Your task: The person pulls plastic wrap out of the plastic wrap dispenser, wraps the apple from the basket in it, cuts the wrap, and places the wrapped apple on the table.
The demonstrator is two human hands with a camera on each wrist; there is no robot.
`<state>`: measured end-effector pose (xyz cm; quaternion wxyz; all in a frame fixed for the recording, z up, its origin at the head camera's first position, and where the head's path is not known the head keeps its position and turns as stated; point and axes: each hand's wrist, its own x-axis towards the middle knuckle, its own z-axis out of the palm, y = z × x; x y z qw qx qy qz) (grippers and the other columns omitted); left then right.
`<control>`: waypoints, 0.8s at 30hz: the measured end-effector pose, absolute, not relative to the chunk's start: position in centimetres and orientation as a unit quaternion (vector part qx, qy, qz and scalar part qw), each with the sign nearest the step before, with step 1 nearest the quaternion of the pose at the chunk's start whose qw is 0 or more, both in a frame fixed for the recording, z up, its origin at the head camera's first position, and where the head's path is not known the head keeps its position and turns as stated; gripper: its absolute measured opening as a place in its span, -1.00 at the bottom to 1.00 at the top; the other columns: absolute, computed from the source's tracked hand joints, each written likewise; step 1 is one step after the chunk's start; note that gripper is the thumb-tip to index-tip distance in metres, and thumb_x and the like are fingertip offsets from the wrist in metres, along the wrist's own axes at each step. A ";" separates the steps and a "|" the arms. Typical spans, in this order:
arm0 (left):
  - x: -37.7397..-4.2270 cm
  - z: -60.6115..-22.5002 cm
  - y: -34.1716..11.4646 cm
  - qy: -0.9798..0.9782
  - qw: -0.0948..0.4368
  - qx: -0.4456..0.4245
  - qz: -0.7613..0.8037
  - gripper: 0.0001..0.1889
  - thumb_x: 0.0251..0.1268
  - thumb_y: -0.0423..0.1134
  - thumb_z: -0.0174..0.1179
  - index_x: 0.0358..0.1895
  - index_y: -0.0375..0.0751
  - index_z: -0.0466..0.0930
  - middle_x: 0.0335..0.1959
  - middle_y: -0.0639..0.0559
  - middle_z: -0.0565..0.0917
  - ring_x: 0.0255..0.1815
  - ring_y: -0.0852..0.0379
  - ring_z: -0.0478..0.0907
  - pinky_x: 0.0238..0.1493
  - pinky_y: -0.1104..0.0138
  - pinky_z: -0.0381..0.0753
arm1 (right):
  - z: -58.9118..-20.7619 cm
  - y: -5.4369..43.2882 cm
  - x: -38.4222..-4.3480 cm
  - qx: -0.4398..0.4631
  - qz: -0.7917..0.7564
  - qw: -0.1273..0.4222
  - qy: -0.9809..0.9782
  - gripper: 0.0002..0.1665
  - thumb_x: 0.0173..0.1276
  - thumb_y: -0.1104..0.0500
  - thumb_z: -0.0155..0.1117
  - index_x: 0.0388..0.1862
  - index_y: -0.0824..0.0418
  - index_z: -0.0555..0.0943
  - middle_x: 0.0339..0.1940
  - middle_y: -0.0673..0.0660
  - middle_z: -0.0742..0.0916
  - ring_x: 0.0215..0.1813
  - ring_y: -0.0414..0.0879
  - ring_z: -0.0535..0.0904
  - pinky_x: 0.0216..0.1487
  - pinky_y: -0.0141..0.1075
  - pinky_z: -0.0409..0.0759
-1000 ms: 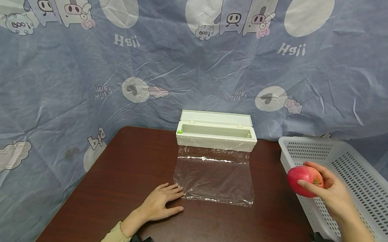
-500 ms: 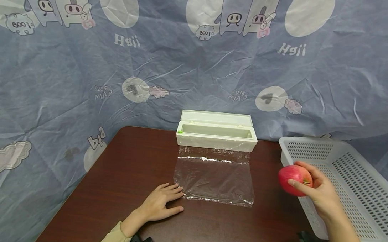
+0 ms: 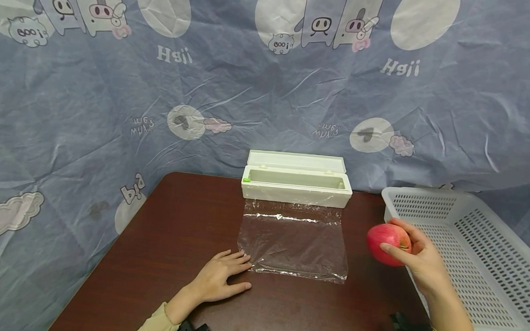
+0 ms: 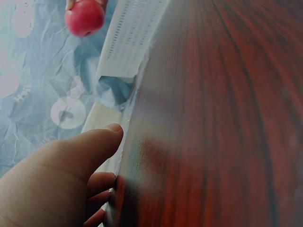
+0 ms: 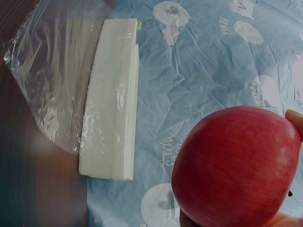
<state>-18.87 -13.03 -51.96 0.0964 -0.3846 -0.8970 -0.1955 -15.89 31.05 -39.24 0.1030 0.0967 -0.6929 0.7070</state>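
Note:
A red apple (image 3: 387,244) is held in my right hand (image 3: 424,261), thumb on the near side and fingers round the far side, in the air by the basket's left edge. In the right wrist view the apple (image 5: 236,165) fills the lower right. My left hand (image 3: 219,277) lies flat on the table with its fingertips on the near left corner of a clear plastic wrap sheet (image 3: 293,244). This sheet stretches toward me from a white wrap dispenser box (image 3: 295,194), whose lid stands raised at the back. In the left wrist view the left thumb (image 4: 102,142) is straight.
A light grey perforated plastic basket (image 3: 448,196) stands along the right side of the brown wooden table (image 3: 193,207). A green slider (image 3: 246,180) sits at the box's left end. Behind the table hangs a blue-grey printed cloth (image 3: 258,97).
My right hand has carried the apple leftward, from over the basket's left rim toward the plastic wrap. The left hand and the sheet have stayed in place.

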 end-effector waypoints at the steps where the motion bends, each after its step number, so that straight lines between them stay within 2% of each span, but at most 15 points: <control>1: -18.9 -52.0 -13.0 -0.897 0.097 -0.385 -0.195 -0.43 0.30 0.26 -0.02 0.16 -0.04 0.56 0.22 0.07 0.49 0.28 0.08 0.37 0.28 0.02 0.23 | -39.3 30.9 -16.0 0.098 0.708 0.103 -0.692 -0.39 0.21 0.54 0.17 0.22 0.15 0.46 0.08 -0.06 0.54 0.02 -0.23 0.43 -0.13 -0.50 0.55; 11: -18.9 -52.1 -13.0 -0.896 0.097 -0.384 -0.201 -0.43 0.30 0.25 -0.01 0.16 -0.05 0.56 0.22 0.07 0.49 0.28 0.08 0.37 0.28 0.01 0.23 | -39.0 29.0 -17.0 0.117 0.706 0.107 -0.690 -0.37 0.19 0.52 0.19 0.27 0.30 0.39 0.09 -0.02 0.53 0.04 -0.17 0.40 -0.12 -0.47 0.56; 24: -18.8 -51.9 -13.0 -0.896 0.104 -0.386 -0.195 -0.44 0.28 0.25 0.01 0.15 -0.06 0.58 0.21 0.06 0.51 0.27 0.07 0.38 0.27 0.01 0.24 | -39.3 27.1 -18.0 0.145 0.729 0.103 -0.661 -0.39 0.15 0.58 0.15 0.22 0.33 0.42 0.04 -0.04 0.61 -0.01 -0.17 0.49 -0.13 -0.44 0.56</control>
